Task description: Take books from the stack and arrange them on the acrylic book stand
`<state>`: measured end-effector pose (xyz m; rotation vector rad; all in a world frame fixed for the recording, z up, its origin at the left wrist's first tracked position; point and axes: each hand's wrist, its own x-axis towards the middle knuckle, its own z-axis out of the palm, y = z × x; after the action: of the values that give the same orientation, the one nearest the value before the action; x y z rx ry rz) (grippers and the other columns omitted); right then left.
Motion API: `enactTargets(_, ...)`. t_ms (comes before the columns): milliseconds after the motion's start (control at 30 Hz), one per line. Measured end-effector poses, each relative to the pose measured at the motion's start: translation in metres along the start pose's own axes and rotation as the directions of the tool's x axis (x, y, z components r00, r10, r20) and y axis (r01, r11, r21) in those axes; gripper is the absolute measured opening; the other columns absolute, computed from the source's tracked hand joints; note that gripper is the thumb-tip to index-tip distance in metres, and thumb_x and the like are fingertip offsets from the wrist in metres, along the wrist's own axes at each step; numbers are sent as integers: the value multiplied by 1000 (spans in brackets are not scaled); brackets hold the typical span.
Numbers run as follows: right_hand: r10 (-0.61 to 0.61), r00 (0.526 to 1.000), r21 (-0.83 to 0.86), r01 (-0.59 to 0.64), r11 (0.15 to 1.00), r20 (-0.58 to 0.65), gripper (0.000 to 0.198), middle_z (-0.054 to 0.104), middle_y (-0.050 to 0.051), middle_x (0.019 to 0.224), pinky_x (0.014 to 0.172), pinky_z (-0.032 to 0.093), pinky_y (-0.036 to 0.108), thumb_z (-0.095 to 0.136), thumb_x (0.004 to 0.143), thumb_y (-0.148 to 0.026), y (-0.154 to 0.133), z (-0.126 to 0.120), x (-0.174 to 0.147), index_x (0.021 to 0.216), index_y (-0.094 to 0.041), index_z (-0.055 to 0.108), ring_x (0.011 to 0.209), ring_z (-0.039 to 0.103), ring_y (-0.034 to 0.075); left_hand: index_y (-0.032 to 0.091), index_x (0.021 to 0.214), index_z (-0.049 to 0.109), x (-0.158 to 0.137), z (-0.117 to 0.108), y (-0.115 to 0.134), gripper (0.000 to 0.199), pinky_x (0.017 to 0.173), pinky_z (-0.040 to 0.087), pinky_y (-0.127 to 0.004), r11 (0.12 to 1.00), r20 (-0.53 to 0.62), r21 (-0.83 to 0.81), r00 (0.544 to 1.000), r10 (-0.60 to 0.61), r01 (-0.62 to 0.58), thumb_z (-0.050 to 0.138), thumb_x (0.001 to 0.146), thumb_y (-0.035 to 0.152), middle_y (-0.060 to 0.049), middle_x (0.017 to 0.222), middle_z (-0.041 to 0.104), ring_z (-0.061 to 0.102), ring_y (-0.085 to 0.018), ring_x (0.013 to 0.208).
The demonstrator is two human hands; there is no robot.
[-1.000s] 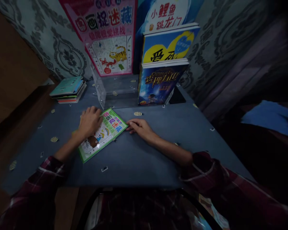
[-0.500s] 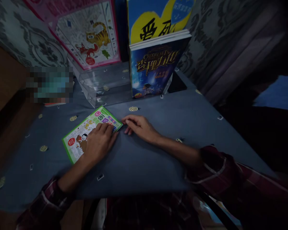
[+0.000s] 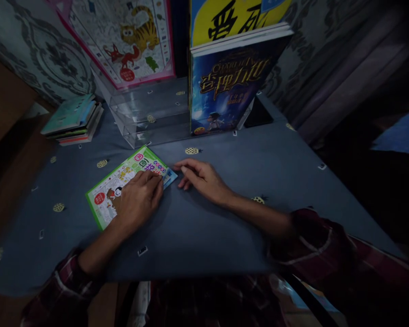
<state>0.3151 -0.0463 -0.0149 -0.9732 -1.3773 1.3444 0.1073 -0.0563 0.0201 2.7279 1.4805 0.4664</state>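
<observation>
"What's at four o'clock from the stacked books?"

"The green-bordered book, on the bench, under the left hand; whether that grips can't be told."

"The right hand?"

"Released, loosely curled, at the book's three o'clock."

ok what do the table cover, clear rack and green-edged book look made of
Table cover: matte-looking, cloth or vinyl; the dim light leaves that open.
Clear rack: probably glossy acrylic, as the table cover's print shows through.
Green-edged book: likely paper, perhaps coated; it looks thin, flat and printed.
</observation>
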Motion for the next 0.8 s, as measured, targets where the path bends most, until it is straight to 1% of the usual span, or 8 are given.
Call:
enactTargets(167, -36, 998, -115, 31, 993, -47, 31, 70, 1, 75, 61, 55, 28, 54, 100, -40, -5, 0, -5, 117, -20, 70, 64, 68, 16, 19, 103, 73, -3, 2, 4, 32, 86, 53, -40, 998, 0, 57, 1000, 11, -11, 44, 103, 33, -11, 105, 73, 63, -26, 100)
enactTargets(267, -189, 982, -331, 174, 927, -14, 30, 74, 5, 91, 79, 57, 35, 50, 102, -36, -9, 1, -10, 119, -23, 71, 82, 71, 20, 20, 107, 72, -2, 1, 4, 31, 87, 53, -40, 997, 20, 76, 1000, 18, -19, 46, 103, 35, -11, 107, 72, 63, -27, 102)
enactTargets(367, -294, 940, -513, 341, 788, 173, 30, 75, 9, 108, 92, 55, 42, 47, 102, -30, -10, 3, -15, 120, -24, 71, 100, 69, 25, 20, 108, 72, 0, -7, -4, 30, 90, 53, -40, 999, 78, 43, 997, 24, -28, 47, 103, 36, -10, 110, 72, 63, -26, 103)
enactTargets(433, -303, 915, -571, 402, 715, 265, 32, 75, 11, 106, 91, 55, 46, 46, 102, -29, -8, 4, -16, 120, -22, 71, 99, 67, 27, 20, 109, 71, 0, -15, -17, 28, 94, 51, -43, 996, 121, 86, 992, -39, 29, 48, 102, 35, -10, 116, 71, 62, -28, 109)
enactTargets(533, -316, 902, -607, 431, 668, 293, 33, 73, 12, 102, 87, 56, 46, 43, 104, -29, -4, 5, -16, 120, -20, 70, 96, 65, 27, 20, 119, 68, -6, -28, -40, 30, 94, 51, -48, 948, 135, 228, 957, -256, 221, 50, 100, 35, -14, 128, 66, 60, -33, 116)
enactTargets(600, -319, 900, -620, 436, 652, 297, 32, 72, 12, 101, 87, 56, 46, 43, 104, -29, -2, 6, -16, 119, -20, 69, 96, 64, 27, 22, 127, 64, -12, -35, -53, 35, 90, 52, -46, 920, 158, 244, 923, -350, 307, 48, 101, 38, -14, 132, 64, 61, -33, 115)
enactTargets(700, -309, 903, -655, 430, 621, 300, 30, 70, 11, 103, 89, 56, 47, 43, 104, -28, -1, 6, -15, 117, -21, 69, 97, 63, 27, 26, 131, 62, -23, -44, -60, 38, 85, 53, -41, 918, 213, 216, 902, -376, 331, 46, 100, 43, -11, 132, 63, 63, -31, 112)
enactTargets(800, -292, 905, -675, 425, 603, 309, 29, 69, 12, 109, 93, 56, 49, 44, 103, -26, -2, 6, -10, 117, -22, 69, 102, 63, 28, 28, 128, 64, -34, -50, -55, 38, 80, 54, -38, 896, 241, 268, 875, -419, 355, 49, 98, 45, -10, 123, 64, 66, -29, 104)
